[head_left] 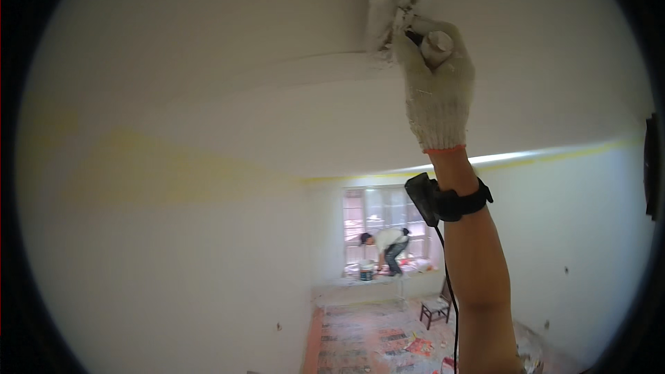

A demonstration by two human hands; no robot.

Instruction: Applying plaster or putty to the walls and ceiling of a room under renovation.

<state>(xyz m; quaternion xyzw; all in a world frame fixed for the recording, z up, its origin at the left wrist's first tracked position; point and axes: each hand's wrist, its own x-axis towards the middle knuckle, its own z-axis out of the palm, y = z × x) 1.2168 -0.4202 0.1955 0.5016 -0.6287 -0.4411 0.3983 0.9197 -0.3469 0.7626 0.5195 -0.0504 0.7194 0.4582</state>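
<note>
My right hand (443,93), in a whitish knit glove with an orange cuff edge, is raised high overhead. Its fingers are wrapped round the handle of a plastering trowel (386,0). The blade, smeared with pale compound and dark marks, lies along the whitish ceiling (263,34). From the blade's lower left corner a faint curved line (312,56) runs across the surface. The handle's rounded end points toward me. A black device (443,201) is strapped to my right wrist, with a cable hanging down. My left hand is out of the picture.
Well below, a person (389,241) bends over by a window (374,201), beside a bucket (366,270). A wooden chair (436,308) stands on the sheet-covered floor (353,325). Yellowish patches (159,166) mark the left wall. A dark object (650,166) shows at the right edge.
</note>
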